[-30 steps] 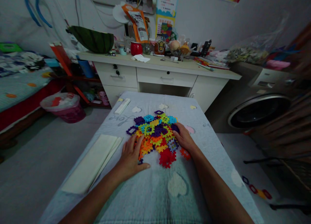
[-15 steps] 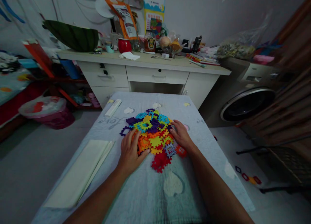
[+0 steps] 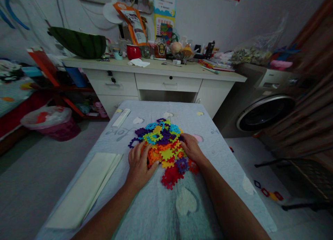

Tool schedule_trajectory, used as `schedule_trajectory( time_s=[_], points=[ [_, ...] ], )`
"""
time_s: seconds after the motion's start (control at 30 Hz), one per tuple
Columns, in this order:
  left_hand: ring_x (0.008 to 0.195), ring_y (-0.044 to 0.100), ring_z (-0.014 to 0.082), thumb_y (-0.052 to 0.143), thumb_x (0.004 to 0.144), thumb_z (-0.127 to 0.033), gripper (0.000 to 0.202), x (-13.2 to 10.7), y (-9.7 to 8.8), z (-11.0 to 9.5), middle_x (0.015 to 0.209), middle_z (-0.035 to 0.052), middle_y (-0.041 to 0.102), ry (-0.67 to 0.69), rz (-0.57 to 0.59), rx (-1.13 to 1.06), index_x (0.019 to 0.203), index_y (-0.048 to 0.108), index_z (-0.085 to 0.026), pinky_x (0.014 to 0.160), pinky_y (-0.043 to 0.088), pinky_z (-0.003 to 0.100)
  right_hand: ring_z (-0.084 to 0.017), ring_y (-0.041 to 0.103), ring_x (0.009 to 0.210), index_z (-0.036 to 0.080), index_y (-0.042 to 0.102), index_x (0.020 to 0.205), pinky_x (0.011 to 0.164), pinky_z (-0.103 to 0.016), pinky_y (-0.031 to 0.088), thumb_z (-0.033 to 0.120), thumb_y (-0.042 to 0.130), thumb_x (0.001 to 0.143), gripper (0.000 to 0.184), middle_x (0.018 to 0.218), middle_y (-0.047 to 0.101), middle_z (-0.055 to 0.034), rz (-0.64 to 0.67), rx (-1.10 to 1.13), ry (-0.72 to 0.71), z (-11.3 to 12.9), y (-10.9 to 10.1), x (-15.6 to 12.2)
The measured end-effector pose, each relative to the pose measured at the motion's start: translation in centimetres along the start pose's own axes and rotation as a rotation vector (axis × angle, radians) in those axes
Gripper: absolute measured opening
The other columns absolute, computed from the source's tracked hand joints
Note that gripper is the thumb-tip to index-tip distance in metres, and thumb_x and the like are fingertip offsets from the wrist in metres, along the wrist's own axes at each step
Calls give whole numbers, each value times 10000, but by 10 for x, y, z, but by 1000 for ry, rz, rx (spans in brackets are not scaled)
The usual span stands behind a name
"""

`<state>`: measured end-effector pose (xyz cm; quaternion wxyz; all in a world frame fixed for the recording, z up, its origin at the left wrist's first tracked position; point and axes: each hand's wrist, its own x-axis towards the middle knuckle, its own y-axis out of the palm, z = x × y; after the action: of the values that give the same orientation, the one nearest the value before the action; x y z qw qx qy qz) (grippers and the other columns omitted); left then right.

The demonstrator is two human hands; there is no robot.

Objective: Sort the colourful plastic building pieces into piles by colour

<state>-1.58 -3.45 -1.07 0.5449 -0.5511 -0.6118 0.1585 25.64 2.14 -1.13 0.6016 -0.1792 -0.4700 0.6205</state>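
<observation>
A heap of colourful interlocking plastic building pieces lies on the cloth-covered table. Orange, yellow, red, purple and blue squares with notched edges overlap in it. My left hand rests against the heap's left side, fingers spread and thumb by the orange pieces. On the right side, my right hand touches the heap, its fingertips partly hidden among the pieces. Nearest me, a red piece and a purple window-shaped piece stick out of the heap.
A folded pale cloth lies on the table's left, with a white remote-like object beyond it. Behind stands a white desk with jars and a watermelon-patterned object. A washing machine is right; a lined bin left.
My right hand's fingers have curled inward at the heap's right edge. The small window-shaped piece near it looks purple instead of pale blue. The left hand stays nearly in place.
</observation>
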Motion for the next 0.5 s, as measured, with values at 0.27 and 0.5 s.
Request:
schedule_trajectory(
  time_s=[0.27, 0.5],
  points=[
    [1295, 365, 331, 557, 845, -414, 565, 1, 2, 2, 1394, 165, 407, 6, 17, 5, 1344, 419, -188, 1081, 288, 538, -217, 579, 1066, 186, 576, 1178, 976, -395, 439, 260, 410, 929, 309, 1139, 633, -111, -94, 203, 16, -3, 1, 1],
    [1294, 374, 328, 558, 841, -404, 562, 1, 3, 1, 1389, 152, 412, -2, 26, -11, 1348, 431, -201, 1078, 298, 527, -213, 587, 1001, 195, 621, 1092, 930, -386, 451, 242, 474, 893, 252, 1055, 648, -91, -59, 180, 32, -2, -3, 3]
  ],
)
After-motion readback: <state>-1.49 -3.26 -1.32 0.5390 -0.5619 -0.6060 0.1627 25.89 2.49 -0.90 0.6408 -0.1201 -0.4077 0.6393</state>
